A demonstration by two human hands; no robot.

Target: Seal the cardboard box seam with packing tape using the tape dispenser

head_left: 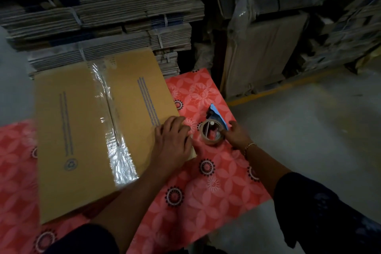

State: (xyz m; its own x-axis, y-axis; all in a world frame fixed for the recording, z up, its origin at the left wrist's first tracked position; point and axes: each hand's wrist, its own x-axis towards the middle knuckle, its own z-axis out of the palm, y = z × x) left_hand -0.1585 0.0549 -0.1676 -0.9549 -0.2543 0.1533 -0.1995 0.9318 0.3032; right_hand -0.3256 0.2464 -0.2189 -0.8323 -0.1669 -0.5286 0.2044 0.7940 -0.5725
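A brown cardboard box (70,130) stands on a red flowered mat (206,192). Shiny clear tape (112,130) runs along its middle seam from far edge to near edge. My left hand (173,142) lies flat on the box's right near corner, fingers spread, holding nothing. To the right of the box, a blue tape dispenser (214,118) with a roll of clear tape (210,133) rests on the mat. My right hand (237,134) grips the dispenser from its right side, fingers around the roll and handle.
Strapped bundles of flat cardboard (99,16) are stacked behind the box. Plastic-wrapped cartons (261,51) stand at the back right on a pallet. Grey concrete floor (309,140) lies to the right of the mat.
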